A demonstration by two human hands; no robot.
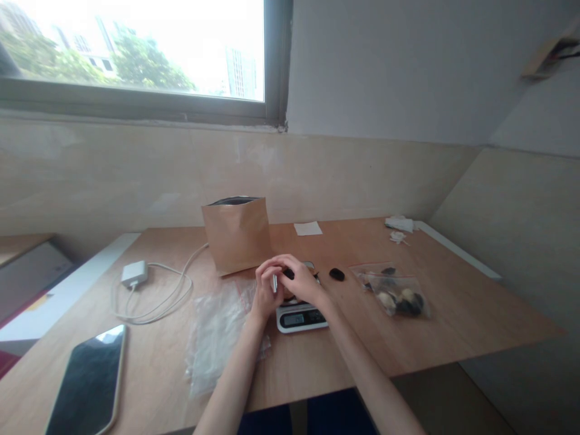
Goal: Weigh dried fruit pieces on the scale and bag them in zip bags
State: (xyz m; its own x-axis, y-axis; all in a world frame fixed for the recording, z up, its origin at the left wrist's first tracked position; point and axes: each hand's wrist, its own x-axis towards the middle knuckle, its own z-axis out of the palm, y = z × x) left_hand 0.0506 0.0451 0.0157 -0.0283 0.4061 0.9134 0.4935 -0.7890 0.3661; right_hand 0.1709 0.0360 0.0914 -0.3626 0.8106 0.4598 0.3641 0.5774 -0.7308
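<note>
My left hand (267, 294), right hand (301, 281): fingers curled, meeting over scale (284, 322); grip undetermined. Dark bits (289, 274) on scale, partly hidden. Advised: keep both wrists clear for true reading.

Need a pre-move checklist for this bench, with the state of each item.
1. Kraft pouch upright, mouth open: ok.
2. Digital scale clear of hands: not ok, left hand and right hand are over it.
3. Scale reading legible: cannot tell, digits too blurred.
4. Grip on the item between the fingers secure: cannot tell, hands hide most of it.
5. Dark oval piece on the scale: not ok, it lies on the tabletop.
6. Smartphone away from the scale: ok.
</note>
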